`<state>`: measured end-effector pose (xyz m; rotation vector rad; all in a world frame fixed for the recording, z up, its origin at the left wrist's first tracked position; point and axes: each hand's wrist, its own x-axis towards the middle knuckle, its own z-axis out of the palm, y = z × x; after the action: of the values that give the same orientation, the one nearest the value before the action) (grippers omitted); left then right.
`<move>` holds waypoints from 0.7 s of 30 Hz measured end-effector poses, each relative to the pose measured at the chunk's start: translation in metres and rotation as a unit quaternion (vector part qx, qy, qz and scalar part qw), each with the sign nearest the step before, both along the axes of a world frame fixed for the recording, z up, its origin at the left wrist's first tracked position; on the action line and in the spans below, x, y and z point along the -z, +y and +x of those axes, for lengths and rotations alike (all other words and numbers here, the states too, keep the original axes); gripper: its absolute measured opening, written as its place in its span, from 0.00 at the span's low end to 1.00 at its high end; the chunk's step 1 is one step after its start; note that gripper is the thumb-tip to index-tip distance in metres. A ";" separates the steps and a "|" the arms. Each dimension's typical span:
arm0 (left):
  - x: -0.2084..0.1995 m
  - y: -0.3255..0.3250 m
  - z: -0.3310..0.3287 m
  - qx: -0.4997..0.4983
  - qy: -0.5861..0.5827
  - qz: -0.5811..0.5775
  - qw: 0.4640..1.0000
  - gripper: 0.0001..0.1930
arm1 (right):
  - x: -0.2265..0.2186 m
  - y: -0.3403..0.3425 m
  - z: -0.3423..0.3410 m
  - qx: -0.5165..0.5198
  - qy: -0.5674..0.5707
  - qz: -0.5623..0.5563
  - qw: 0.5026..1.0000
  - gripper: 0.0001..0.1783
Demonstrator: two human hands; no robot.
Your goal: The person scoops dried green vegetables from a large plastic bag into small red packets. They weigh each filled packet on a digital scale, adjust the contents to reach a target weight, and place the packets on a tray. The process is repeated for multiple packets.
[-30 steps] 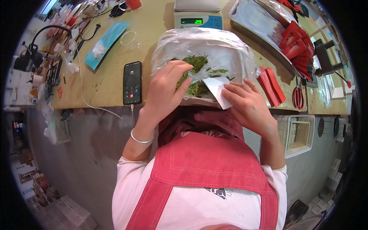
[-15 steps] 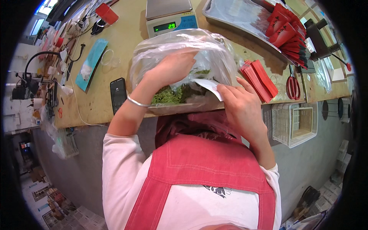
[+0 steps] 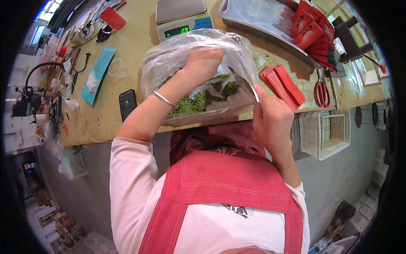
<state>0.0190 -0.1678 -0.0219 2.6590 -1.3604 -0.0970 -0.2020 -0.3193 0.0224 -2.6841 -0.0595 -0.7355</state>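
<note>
A large clear plastic bag (image 3: 158, 57) lies with its mouth spread on the table, holding clumps of green leafy plant matter (image 3: 192, 103). Inside the mouth, my left hand (image 3: 205, 64) is closed with its fingers curled; whatever it grips, if anything, is hidden. A silver bangle (image 3: 165, 99) circles that wrist. At the bag's right side, my right hand (image 3: 274, 120) pinches a thin white packet (image 3: 256, 93), seen almost edge-on. Right of the bag lies a stack of red packets (image 3: 282, 86).
Behind the bag stands a digital scale (image 3: 184, 23). A metal tray (image 3: 253, 21) with red printed pouches (image 3: 311, 31) sits far right, near red-handled scissors (image 3: 322, 94). Left are a phone (image 3: 127, 103), a teal packet (image 3: 98, 75) and a red cup (image 3: 113, 18). A white basket (image 3: 323, 135) stands below.
My left hand has lifted and curled more tightly. My right hand has moved slightly right and down, turning the white packet from face-on to nearly edge-on, and more green leaves show.
</note>
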 end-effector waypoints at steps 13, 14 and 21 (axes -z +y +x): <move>-0.022 0.032 -0.033 -0.088 0.038 -0.431 0.897 0.07 | -0.004 0.005 -0.002 -0.052 -0.087 0.058 0.993 0.23; -0.026 0.031 -0.036 -0.091 0.046 -0.469 0.877 0.07 | -0.004 0.005 -0.002 -0.055 -0.096 0.061 0.992 0.23; -0.014 0.043 -0.026 -0.106 -0.037 -0.280 0.953 0.06 | 0.007 0.000 0.001 0.010 -0.091 -0.023 0.996 0.27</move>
<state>-0.0070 -0.1246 -0.0081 2.3092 -0.9263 0.3625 -0.2013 -0.3193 0.0151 -2.6572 -0.0971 -0.9942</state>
